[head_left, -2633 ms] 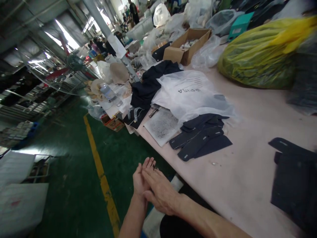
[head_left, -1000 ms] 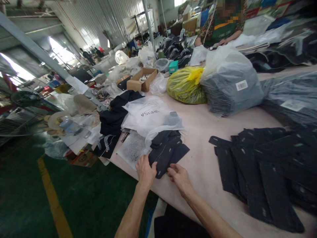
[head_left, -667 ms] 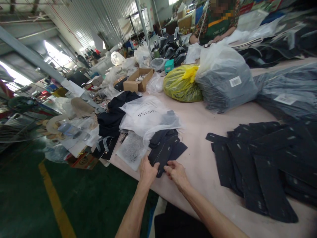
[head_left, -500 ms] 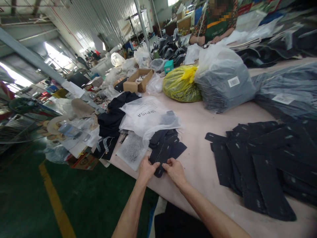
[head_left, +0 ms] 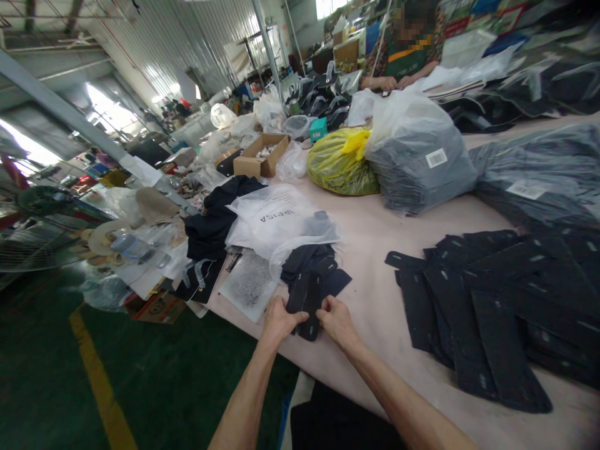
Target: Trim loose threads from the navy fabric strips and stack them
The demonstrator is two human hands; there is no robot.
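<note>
Pinches a dark strip (head_left: pixel 310 297) between both hands just below the centre of the frame, gripping its left edge with the left hand (head_left: pixel 279 321) and its right edge with the right hand (head_left: pixel 338 322), beside a pile of dark pieces (head_left: pixel 304 257) and near a speckled sheet (head_left: pixel 248 284).

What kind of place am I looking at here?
Probably a sewing or garment workshop, though the product isn't clear: there's the dark slotted strip being held, the pile of similar pieces on the worktable, and the barcoded plastic bag packed with dark material.
</note>
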